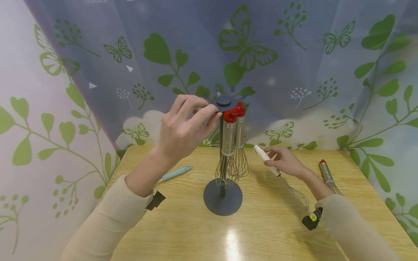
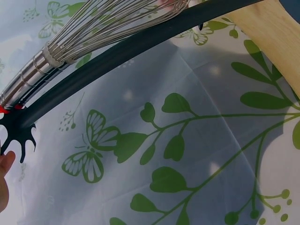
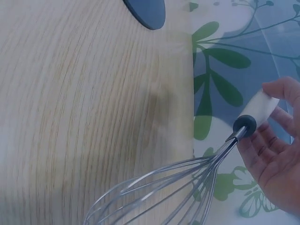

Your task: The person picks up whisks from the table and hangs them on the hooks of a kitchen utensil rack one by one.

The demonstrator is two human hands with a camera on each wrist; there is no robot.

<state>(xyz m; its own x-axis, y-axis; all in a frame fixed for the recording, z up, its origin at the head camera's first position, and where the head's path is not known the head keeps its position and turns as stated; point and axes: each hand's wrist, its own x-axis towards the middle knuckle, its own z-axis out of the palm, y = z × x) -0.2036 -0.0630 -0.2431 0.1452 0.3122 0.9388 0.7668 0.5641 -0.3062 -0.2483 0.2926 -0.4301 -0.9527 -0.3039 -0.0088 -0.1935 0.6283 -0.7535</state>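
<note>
A dark utensil stand (image 1: 212,204) with a round base and curved hooks stands mid-table. Two metal-handled whisks with red ends, a nearer whisk (image 1: 228,136) and a farther one (image 1: 240,132), hang from its right side, wires down. My left hand (image 1: 183,127) is at the stand's top, thumb and forefinger pinching a dark hook; the left wrist view shows its fingertips (image 2: 5,164) at a hook tip. My right hand (image 1: 285,161) grips the white handle of another whisk (image 1: 268,161), held tilted right of the stand, its wires (image 3: 187,176) pointing down.
On the table's right lies another red-ended metal whisk (image 1: 326,173), partly behind the right forearm. A light-blue-handled utensil (image 1: 176,173) lies to the left, its far end hidden by the left arm. Patterned curtain (image 1: 192,36) hangs behind the wooden table (image 1: 261,232).
</note>
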